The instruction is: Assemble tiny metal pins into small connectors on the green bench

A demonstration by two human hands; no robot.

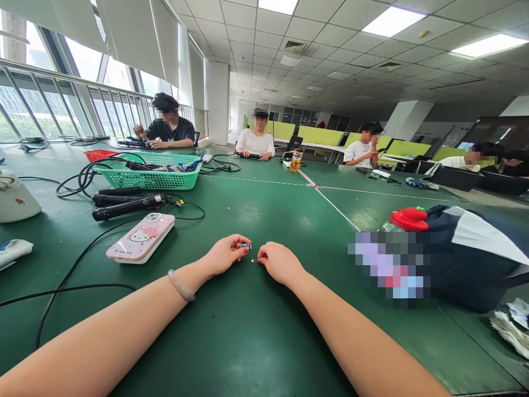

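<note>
Both my forearms reach forward over a green table. My left hand, with a pale bangle at the wrist, is closed in a pinch on a small dark part. My right hand is closed too, its fingertips pinching a tiny light piece that rests on the table. The two hands are a few centimetres apart, just in front of me.
A pink phone lies left of my hands beside black handheld tools and cables. A green basket stands behind them. A dark bag with a red-capped bottle sits right. Several people work at the far tables.
</note>
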